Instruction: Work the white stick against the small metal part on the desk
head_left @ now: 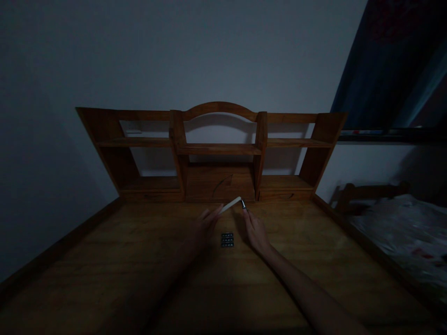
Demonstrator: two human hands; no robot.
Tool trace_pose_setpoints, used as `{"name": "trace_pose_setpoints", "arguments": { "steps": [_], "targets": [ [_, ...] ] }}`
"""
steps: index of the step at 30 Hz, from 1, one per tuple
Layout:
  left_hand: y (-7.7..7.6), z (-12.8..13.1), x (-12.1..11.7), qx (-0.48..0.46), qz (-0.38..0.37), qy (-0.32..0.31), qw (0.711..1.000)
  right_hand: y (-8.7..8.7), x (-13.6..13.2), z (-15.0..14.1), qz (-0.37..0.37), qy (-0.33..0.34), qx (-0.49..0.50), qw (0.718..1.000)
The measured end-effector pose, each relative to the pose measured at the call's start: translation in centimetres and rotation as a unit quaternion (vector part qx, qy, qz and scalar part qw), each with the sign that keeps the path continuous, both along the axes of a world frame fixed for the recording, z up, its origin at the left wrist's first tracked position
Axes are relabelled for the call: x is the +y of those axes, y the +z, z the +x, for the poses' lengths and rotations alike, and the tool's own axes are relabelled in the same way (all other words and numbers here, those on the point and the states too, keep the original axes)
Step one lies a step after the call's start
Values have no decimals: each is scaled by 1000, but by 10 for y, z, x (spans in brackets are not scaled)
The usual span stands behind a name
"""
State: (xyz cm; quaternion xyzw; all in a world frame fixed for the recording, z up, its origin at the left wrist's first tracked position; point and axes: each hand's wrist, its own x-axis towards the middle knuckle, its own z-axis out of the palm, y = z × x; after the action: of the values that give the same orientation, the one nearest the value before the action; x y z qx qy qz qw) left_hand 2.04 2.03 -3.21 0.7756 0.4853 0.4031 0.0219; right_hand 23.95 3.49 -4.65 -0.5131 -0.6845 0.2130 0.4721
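Left hand point(206, 223) grips a pale strip point(230, 204); right hand point(255, 230) pinches a dark brush-like tool point(243, 204) near its tip, above the table point(289, 270).

Looked like somebody's home, probably a bedroom. There was a wooden hutch point(218, 149) with open shelves at the back of a plain wood tabletop point(139, 260), a dark curtain point(387, 70) over on the right, and below it what seemed to be a bed point(401, 228) with a wooden end and rumpled, pale covers. Pretty dim in there too.
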Motion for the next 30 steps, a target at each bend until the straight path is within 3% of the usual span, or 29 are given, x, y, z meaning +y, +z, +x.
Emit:
{"name": "trace_pose_setpoints", "arguments": {
  "steps": [8, 16, 30],
  "targets": [
    [-6, -5, 13, -48, -12, 34, 998, 3, -1, 1, -1, -4, 8, 1000],
    [0, 3, 3, -46, -28, -51, 997, 4, -3, 1, 7, -6, 10, 1000],
    [-10, 3, 9, -68, -32, -52, 996, 2, 0, 1, 8, 5, 38, 999]
  ]
}}
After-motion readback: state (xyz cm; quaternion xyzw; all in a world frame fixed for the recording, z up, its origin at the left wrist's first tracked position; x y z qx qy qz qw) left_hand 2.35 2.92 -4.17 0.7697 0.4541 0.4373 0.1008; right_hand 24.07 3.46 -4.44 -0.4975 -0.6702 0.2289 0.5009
